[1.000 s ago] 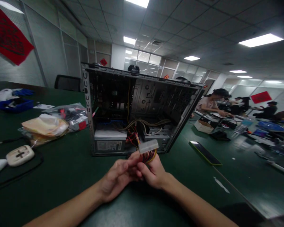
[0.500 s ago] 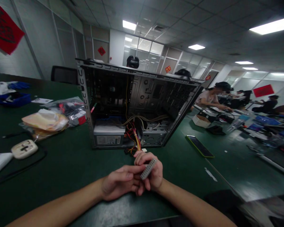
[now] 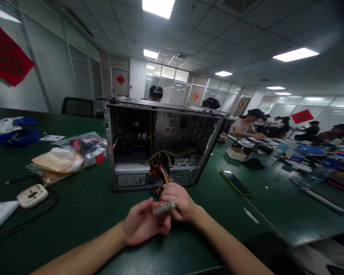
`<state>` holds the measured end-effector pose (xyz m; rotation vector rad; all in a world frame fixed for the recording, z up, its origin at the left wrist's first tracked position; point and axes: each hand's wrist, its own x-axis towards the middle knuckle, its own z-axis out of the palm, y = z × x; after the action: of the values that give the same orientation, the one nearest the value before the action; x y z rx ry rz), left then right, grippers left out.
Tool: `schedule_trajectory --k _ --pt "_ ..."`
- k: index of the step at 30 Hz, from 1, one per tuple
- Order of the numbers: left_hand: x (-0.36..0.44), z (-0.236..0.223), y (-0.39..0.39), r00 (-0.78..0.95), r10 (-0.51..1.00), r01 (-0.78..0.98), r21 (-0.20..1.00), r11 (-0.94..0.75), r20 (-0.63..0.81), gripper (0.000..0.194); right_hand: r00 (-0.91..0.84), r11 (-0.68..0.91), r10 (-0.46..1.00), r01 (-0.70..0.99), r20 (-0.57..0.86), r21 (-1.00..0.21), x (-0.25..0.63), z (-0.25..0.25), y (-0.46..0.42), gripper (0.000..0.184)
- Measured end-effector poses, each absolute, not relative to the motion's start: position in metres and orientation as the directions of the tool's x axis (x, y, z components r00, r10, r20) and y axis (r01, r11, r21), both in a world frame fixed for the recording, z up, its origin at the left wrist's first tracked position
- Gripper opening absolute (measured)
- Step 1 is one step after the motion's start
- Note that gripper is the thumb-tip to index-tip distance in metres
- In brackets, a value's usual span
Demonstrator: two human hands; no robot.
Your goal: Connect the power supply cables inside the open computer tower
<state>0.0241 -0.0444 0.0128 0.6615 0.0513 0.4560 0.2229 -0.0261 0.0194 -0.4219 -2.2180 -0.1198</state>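
An open computer case (image 3: 160, 141) stands on the green table (image 3: 83, 206), its inside facing me. A bundle of red, yellow and black wires (image 3: 160, 176) runs out of its bottom toward my hands. My right hand (image 3: 179, 200) is closed on the white multi-pin connector (image 3: 164, 208) at the end of those wires, just in front of the case. My left hand (image 3: 143, 225) is cupped beside it, with its fingertips against the connector from the left.
Plastic bags of parts (image 3: 71, 151) and a white power strip (image 3: 32, 195) lie to the left. A phone in a green case (image 3: 236, 182) lies to the right. Blue trays (image 3: 15, 135) sit far left. Other people work at tables behind and to the right.
My right hand lowered the connector from in front of the case's bottom edge to just above the table and turned it flat. My left hand stayed against it.
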Motion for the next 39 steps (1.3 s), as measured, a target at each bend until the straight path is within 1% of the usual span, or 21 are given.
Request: schedule_trajectory --k 2,5,9,11,12,14,16,18,20,23,27,35,39 --pt "0.024 0.007 -0.035 0.853 0.518 -0.453 0.577 0.680 0.059 0.041 -0.557 0.911 0.322 0.404 0.765 -0.090 0.220 0.020 -0.027 0.019" --pt "0.025 0.000 -0.023 0.775 0.632 -0.526 0.570 0.631 0.015 0.033 -0.492 0.853 0.427 0.497 0.759 -0.157 0.216 0.024 -0.026 0.021" --pt "0.029 -0.003 -0.018 0.740 0.671 -0.531 0.572 0.625 -0.047 0.028 -0.434 0.812 0.495 0.540 0.753 -0.222 0.204 0.052 -0.020 0.027" --pt "0.030 -0.002 -0.019 0.736 0.675 -0.513 0.608 0.606 -0.052 0.027 -0.433 0.809 0.515 0.530 0.739 -0.253 0.191 0.076 -0.013 0.035" --pt "0.030 0.000 -0.019 0.734 0.677 -0.501 0.631 0.592 -0.053 0.028 -0.425 0.794 0.534 0.549 0.732 -0.261 0.182 0.088 -0.008 0.035" --pt "0.029 0.002 -0.021 0.733 0.678 -0.475 0.667 0.574 -0.062 0.031 -0.399 0.727 0.583 0.646 0.708 -0.234 0.163 0.112 0.004 0.032" --pt "0.028 0.004 -0.022 0.737 0.672 -0.452 0.688 0.567 -0.070 0.036 -0.368 0.621 0.649 0.762 0.666 -0.185 0.145 0.131 0.021 0.032" --pt "0.027 0.004 -0.022 0.746 0.662 -0.431 0.703 0.565 -0.075 0.038 -0.332 0.511 0.715 0.849 0.615 -0.136 0.129 0.143 0.038 0.032" --pt "0.026 0.003 -0.022 0.753 0.653 -0.419 0.707 0.570 -0.080 0.037 -0.301 0.424 0.772 0.900 0.559 -0.101 0.116 0.148 0.054 0.033" --pt "0.027 0.001 -0.021 0.754 0.650 -0.428 0.681 0.594 -0.093 0.031 -0.267 0.355 0.815 0.931 0.515 -0.080 0.103 0.147 0.073 0.038" --pt "0.027 0.001 -0.021 0.732 0.668 -0.451 0.642 0.620 -0.132 0.027 -0.229 0.306 0.827 0.950 0.514 -0.068 0.095 0.143 0.086 0.040" --pt "0.029 0.001 -0.022 0.732 0.669 -0.436 0.663 0.609 -0.133 0.031 -0.134 0.220 0.837 0.970 0.530 -0.102 0.103 0.139 0.090 0.041" --pt "0.029 0.002 -0.022 0.728 0.673 -0.440 0.663 0.605 -0.131 0.031 -0.136 0.229 0.839 0.967 0.527 -0.115 0.104 0.138 0.090 0.038"
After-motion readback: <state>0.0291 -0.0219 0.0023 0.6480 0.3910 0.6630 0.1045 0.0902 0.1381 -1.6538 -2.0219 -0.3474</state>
